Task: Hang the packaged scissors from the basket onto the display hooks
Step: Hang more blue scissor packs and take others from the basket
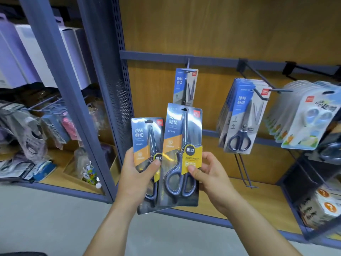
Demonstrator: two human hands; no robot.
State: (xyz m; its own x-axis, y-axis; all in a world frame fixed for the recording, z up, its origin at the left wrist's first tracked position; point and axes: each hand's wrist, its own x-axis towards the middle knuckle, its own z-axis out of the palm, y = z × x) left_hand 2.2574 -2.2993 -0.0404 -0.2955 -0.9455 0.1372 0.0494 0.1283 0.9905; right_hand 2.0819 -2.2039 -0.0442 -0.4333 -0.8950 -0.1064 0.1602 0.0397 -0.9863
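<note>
- L hand (137,174): grips the smaller scissors pack (145,141) low on its left side. Thumb is pressed on the front near the yellow label, and the other fingers are wrapped behind, out of my sight.
- R hand (210,174): pinches the larger scissors pack (182,145) at its lower right. Thumb sits on the yellow label, fingers are curled round the right edge.
- Both packs are upright w/ hang holes at the top, held in front of the display, not on any hook. The larger pack overlaps the smaller one's right edge and sits in front of it.
- Single hung pack (185,85): on the left hook (187,65), directly behind and above the larger pack's top. From my cam I can't tell if they touch.
- Middle hook (262,84): carries a thick stack of blue scissors packs (243,115), tilted, to the right of the hands.
- Far right: a row of white-and-blue scissors packs (310,115) on another hook.
- Hooks come off a grey-blue rail (156,56) across the wood back panel (221,24).
- Left bay: purple and white boxes (27,52) up top, mixed bagged goods (33,137) below.
</note>
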